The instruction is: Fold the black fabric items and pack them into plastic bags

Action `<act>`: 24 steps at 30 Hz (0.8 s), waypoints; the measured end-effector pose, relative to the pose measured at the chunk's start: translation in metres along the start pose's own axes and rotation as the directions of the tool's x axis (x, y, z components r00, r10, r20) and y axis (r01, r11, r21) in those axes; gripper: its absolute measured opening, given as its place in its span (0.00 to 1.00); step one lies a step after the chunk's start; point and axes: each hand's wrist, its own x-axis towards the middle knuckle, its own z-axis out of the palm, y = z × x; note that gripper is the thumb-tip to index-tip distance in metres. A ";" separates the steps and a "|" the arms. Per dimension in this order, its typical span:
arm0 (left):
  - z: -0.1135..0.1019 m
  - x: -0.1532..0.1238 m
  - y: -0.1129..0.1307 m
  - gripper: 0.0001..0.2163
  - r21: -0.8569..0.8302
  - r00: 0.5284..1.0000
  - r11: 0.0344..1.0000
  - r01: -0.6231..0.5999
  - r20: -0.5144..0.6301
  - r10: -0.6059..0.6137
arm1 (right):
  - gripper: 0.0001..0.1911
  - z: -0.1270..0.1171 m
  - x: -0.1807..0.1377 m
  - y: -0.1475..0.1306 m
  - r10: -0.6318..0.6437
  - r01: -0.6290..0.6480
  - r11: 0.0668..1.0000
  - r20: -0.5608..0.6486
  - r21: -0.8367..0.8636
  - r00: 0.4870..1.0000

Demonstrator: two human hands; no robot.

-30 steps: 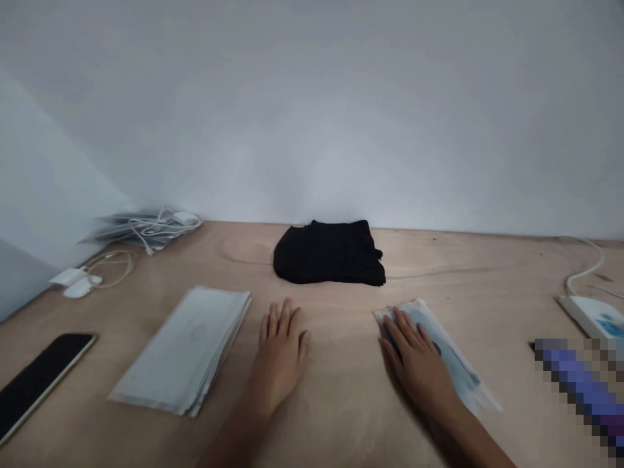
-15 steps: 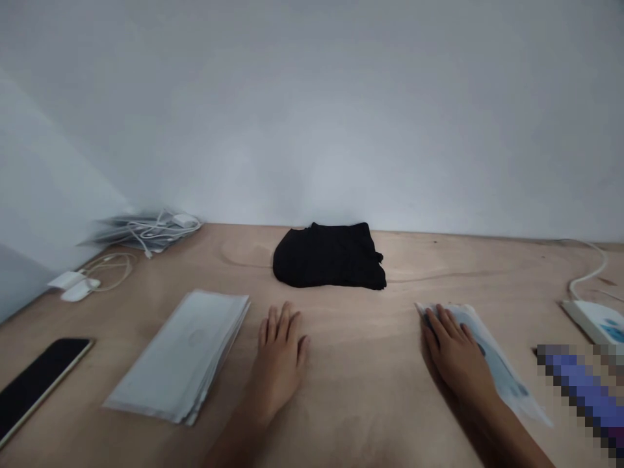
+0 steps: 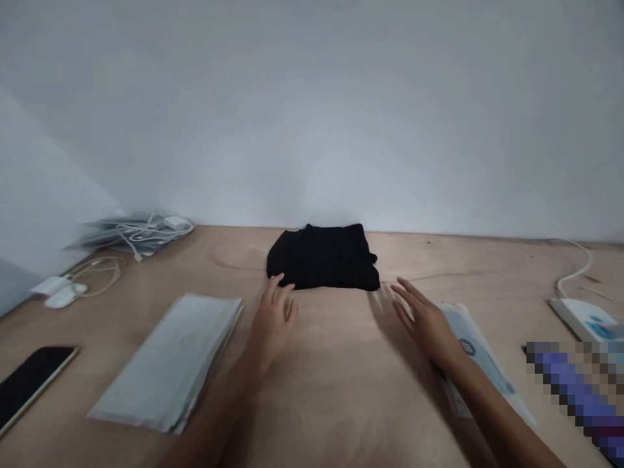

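Note:
A folded black cloth [image 3: 322, 257] lies on the wooden table [image 3: 341, 377] near the wall. My left hand [image 3: 272, 318] hovers just in front of its left corner, fingers apart and holding nothing. My right hand [image 3: 423, 316] is raised off the table in front of the cloth's right corner, fingers spread and empty. A clear packet with a printed item inside [image 3: 480, 364] lies flat beside and under my right forearm. A stack of clear packets [image 3: 170, 361] lies to the left of my left arm.
A dark phone [image 3: 29, 383] lies at the left edge. White chargers and cables [image 3: 73, 283] and a pile of packets with cords [image 3: 136, 231] sit at the back left. A white device with a cable [image 3: 582, 315] stands at the right, beside a blurred patch.
My right hand has left the clear packet and lifted toward the black cloth. My left hand has risen off the table and moved forward to the cloth's left corner.

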 end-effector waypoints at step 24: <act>0.001 0.021 -0.033 0.11 0.063 0.947 0.969 -0.240 -0.207 0.248 | 0.15 0.040 0.029 0.001 -0.002 0.034 0.970 -0.132 0.241 0.991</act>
